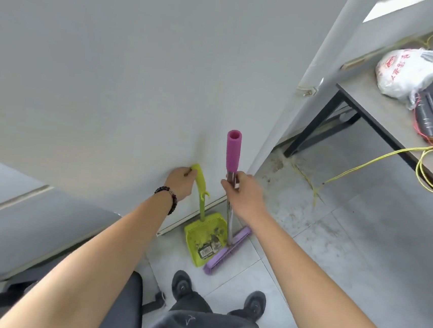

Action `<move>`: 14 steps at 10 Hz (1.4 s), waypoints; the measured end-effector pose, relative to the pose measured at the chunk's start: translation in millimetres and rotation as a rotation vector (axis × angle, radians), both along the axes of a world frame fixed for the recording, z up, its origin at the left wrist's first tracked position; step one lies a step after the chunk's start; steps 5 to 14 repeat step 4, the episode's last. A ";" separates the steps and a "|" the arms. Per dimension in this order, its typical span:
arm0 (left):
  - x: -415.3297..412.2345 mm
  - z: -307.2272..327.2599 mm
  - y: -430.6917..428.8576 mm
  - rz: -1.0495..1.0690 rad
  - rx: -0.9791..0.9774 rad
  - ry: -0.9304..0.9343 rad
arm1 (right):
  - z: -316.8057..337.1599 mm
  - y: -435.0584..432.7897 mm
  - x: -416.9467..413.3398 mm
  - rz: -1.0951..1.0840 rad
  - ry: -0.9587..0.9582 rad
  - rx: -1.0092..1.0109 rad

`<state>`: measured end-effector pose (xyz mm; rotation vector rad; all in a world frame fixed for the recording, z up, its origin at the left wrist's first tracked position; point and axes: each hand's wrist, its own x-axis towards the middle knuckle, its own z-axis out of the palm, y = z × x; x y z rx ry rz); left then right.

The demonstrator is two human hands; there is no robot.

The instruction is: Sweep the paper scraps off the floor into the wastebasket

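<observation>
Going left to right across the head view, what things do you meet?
In order: left hand gripping the lime-green plastic dustpan, purple-headed broom with pink grip, right hand holding it, black metal table leg, white plastic bag.

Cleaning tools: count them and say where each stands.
2. The green dustpan stands against the wall, its handle in the left hand. The purple broom stands right of it, its shaft in the right hand. Others may be hidden.
</observation>
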<state>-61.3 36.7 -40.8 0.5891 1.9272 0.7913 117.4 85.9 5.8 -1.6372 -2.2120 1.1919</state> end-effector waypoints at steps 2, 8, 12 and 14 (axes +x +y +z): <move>-16.1 9.8 -50.4 -0.084 -0.066 0.218 | 6.7 6.9 -37.5 0.027 0.068 -0.135; -22.6 -0.8 -149.0 -0.272 -0.324 0.395 | 46.1 19.2 -19.1 0.136 0.201 -0.128; -22.6 -0.8 -149.0 -0.272 -0.324 0.395 | 46.1 19.2 -19.1 0.136 0.201 -0.128; -22.6 -0.8 -149.0 -0.272 -0.324 0.395 | 46.1 19.2 -19.1 0.136 0.201 -0.128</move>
